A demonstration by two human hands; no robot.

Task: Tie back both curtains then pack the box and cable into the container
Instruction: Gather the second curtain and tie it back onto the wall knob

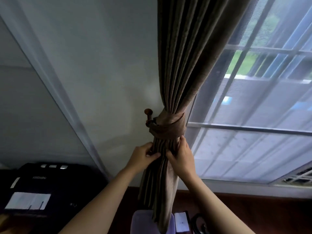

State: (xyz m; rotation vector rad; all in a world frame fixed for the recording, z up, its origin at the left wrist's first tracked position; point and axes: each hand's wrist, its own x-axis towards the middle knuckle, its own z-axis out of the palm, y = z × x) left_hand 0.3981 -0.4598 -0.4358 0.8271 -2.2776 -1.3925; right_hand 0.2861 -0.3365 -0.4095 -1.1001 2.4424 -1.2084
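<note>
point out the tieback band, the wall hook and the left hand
tieback band [168, 125], head view, middle of the wrapped fabric.
wall hook [148, 112], head view, its round knob.
left hand [143, 155], head view, back of the hand.

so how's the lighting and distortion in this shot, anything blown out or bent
Head view: daylight through the sheer-covered window is bright, not fully blown out; the brown pleated curtain and dark lower-left corner sit dim; wide-angle lens bends the white wall trim diagonal; edges look soft.
</note>
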